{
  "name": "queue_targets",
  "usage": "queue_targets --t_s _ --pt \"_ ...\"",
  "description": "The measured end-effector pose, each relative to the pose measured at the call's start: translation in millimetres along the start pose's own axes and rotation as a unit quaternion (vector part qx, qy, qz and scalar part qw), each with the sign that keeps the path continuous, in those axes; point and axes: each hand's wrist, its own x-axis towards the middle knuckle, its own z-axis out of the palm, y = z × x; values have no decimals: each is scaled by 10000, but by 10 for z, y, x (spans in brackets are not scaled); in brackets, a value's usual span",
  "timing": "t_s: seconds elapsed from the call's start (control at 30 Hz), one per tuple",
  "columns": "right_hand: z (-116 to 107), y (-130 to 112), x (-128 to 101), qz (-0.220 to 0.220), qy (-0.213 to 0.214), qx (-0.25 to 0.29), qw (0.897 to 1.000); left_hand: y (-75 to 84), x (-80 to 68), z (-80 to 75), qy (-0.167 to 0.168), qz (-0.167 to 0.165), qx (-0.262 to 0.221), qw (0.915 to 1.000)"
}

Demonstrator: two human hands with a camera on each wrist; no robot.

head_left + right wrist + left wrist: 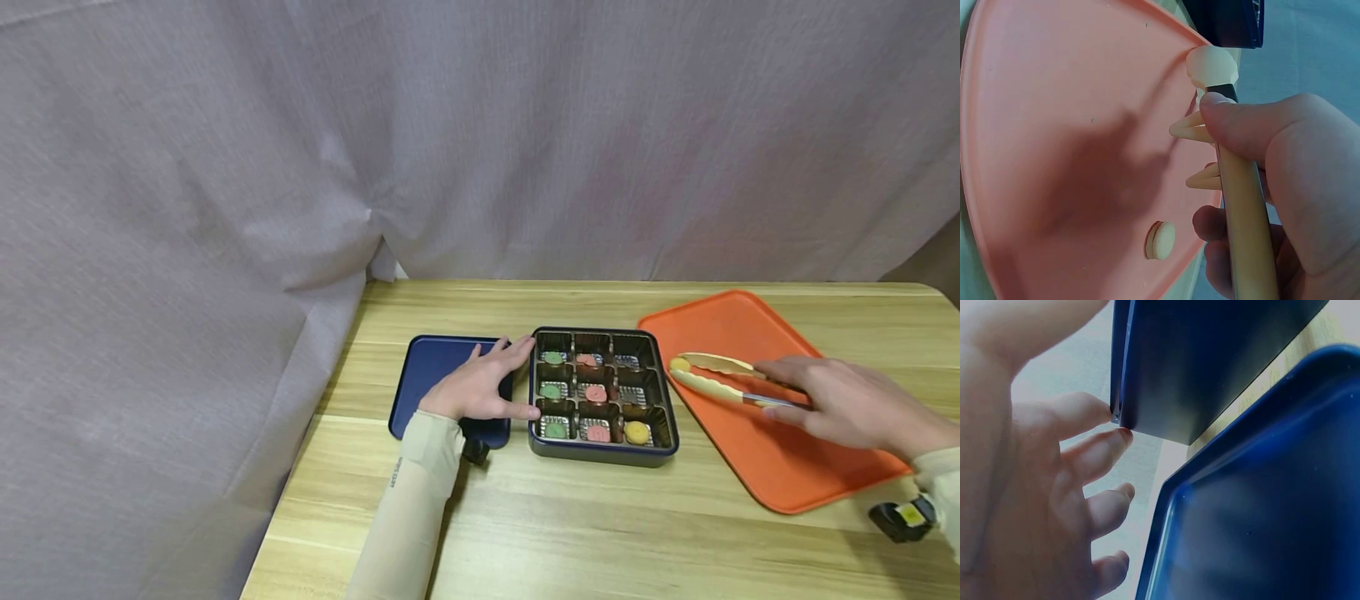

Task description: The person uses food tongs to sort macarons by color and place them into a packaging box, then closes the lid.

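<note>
My right hand grips a pair of tongs with cream-coloured tips. Between those tips is a yellow macaron, held just right of the dark box. The box has a divided insert: green macarons fill the left column and pink ones the middle. One yellow macaron sits in the front right compartment; the two behind it hold none. With fingers spread, my left hand touches the box's left rim. Another macaron lies on the orange tray in the right wrist view.
A dark blue lid lies on the wooden table left of the box, partly under my left hand. The orange tray sits at an angle close to the box's right side. A grey curtain hangs behind the table and along its left.
</note>
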Motion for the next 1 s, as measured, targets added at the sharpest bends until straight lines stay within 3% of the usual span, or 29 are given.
queue_targets --t_s 0.27,1.0 --pt "4 0 -4 16 -22 8 10000 8 -1 0 -4 -43 44 10000" --pt "-109 -24 -92 -282 691 -36 9972 10 -3 1 -16 -68 42 10000"
